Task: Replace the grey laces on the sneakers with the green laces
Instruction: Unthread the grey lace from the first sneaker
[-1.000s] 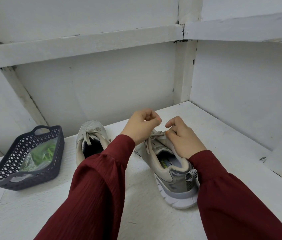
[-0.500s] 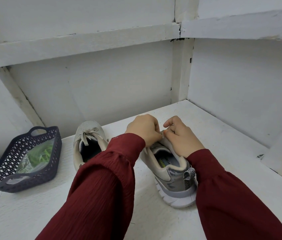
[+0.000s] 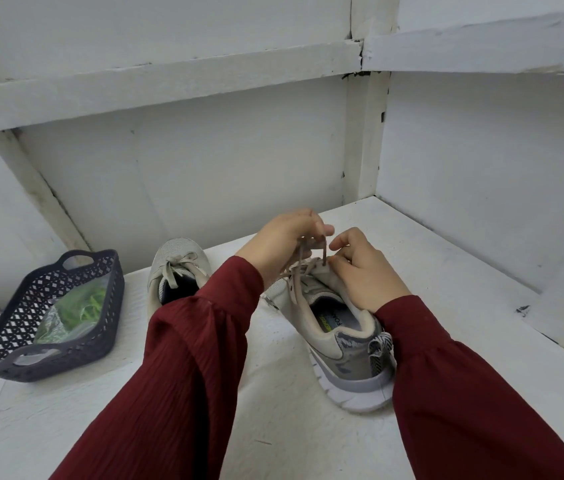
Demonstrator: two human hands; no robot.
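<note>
Head view, and straight to the grey lace: drawn up taut off the top eyelets of the near sneaker, strands rising into the fingers above. Pinched up there by the left grip, fingers curled tight round the strands, knuckles toward the far wall. Met from the right by the right grip, resting on the tongue and collar, thumb and forefinger closed narrow on the lace just at the top eyelet. Both grips just beside each other over the tongue, nearly touching.

Near sneaker flat on its sole, right of centre on the white worktop, heel toward the near edge, toe pointing far and left. Grey heel panel and white sole in plain sight, printed insole showing in the opening. Lower crossings of the lace visible under the left wrist.

Further left and farther back, second sneaker, toe toward the far wall, pale bow tied on top, heel end hidden behind the left sleeve. Dark red, both sleeves, right sleeve crossing the near right, just beside the near sneaker's heel.

Out at the far left of the worktop, dark latticed basket with handle slots at both ends. Inside, clear plastic bag holding the green laces, well apart from both sneakers.
</note>
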